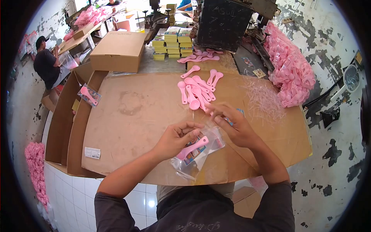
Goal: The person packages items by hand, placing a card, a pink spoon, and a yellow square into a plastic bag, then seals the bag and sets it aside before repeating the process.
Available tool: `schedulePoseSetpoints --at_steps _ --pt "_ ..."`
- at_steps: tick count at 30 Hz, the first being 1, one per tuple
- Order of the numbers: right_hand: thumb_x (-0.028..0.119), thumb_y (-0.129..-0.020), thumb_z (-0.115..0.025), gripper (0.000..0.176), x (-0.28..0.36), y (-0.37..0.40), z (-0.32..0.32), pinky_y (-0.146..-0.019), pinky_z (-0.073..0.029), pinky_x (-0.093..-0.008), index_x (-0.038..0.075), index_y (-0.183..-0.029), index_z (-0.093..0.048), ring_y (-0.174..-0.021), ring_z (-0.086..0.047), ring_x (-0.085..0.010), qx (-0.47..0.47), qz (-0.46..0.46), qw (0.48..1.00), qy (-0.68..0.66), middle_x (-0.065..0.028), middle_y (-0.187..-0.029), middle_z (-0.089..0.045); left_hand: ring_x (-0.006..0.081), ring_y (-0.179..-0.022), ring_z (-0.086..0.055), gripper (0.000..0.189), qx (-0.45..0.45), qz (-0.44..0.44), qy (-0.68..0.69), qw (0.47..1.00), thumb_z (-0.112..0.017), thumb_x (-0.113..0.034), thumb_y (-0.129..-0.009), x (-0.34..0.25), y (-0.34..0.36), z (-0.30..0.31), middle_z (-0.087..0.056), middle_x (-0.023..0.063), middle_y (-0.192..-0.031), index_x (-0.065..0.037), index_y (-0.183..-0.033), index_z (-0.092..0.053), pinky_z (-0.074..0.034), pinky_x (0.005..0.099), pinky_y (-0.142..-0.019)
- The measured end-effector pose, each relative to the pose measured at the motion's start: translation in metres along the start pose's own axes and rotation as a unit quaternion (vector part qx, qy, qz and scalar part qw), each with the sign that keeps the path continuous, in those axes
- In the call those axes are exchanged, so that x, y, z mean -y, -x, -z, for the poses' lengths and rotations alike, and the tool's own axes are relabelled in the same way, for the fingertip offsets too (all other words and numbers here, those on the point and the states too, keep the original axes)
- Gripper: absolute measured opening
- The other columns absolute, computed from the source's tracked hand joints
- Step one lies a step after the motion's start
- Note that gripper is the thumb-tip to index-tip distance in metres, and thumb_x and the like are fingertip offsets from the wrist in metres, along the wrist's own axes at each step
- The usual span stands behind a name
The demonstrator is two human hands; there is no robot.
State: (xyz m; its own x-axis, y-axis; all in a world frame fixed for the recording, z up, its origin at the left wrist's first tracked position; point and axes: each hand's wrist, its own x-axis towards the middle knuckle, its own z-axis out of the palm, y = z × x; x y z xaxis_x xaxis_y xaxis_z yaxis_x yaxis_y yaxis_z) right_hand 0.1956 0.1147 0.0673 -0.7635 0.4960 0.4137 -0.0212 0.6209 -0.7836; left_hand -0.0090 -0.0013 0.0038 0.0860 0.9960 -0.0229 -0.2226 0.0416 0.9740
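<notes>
Well, most of the writing on my feed is too small to trust. Far beyond the fingers a black box (222, 21) carries chalked letters that I read as "ASUL", with an unclear letter in front. Up and to the left of the fingers, the closed carton (118, 50) has faint print on its top that I cannot read. The white label (92, 152) out to their left shows only tiny black marks.

The left hand (176, 139) has its fingers pinched on the mouth of the clear bag (210, 149), which is held low over the brown cardboard covering the table (135, 112). The right hand (235, 129) grips the bag's far edge from the other side, fingers closed. A pink spoon (192, 148) lies slanted in the bag, just under the left fingers, on top of a colourful printed card (194, 154) whose text is blurred.

Just ahead of the fingers lie the loose spoons (197, 91). The open carton (63, 120) away to the left holds a single packed bag (89, 95) with a pink spoon in it. Stacks of yellow and green packets (174, 42) stand farther off. To the right of the fingers is a heap of filled bags (291, 65), and a tangle of clear strips (262, 98) sits nearer in.
</notes>
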Motion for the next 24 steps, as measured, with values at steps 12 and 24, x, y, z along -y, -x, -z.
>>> schedulePoseSetpoints --at_steps 12,24 --pt "0.005 -0.087 -0.074 0.010 0.058 -0.025 0.031 -0.081 -0.053 -0.0382 0.005 -0.097 -0.073 -0.093 -0.066 -0.0258 0.075 0.174 0.959 0.209 -0.0089 -0.096 -0.068 0.0220 -0.132 -0.056 0.046 0.011 -0.261 -0.170 0.950 -0.064 -0.007 -0.099 -0.016 0.000 -0.002 -0.057 0.0139 -0.146 -0.001 -0.143 -0.052 -0.045 0.0361 -0.110" --pt "0.008 -0.089 -0.073 0.011 0.071 -0.019 0.022 -0.060 -0.050 -0.0328 0.003 -0.098 -0.072 -0.065 -0.063 -0.0224 -0.026 0.065 0.978 0.195 -0.0088 -0.078 -0.064 0.0174 -0.111 -0.070 0.045 -0.012 -0.217 -0.147 0.965 -0.062 -0.007 -0.103 -0.027 0.012 -0.022 -0.069 0.0128 -0.128 0.000 -0.145 -0.051 -0.054 0.0309 -0.097"
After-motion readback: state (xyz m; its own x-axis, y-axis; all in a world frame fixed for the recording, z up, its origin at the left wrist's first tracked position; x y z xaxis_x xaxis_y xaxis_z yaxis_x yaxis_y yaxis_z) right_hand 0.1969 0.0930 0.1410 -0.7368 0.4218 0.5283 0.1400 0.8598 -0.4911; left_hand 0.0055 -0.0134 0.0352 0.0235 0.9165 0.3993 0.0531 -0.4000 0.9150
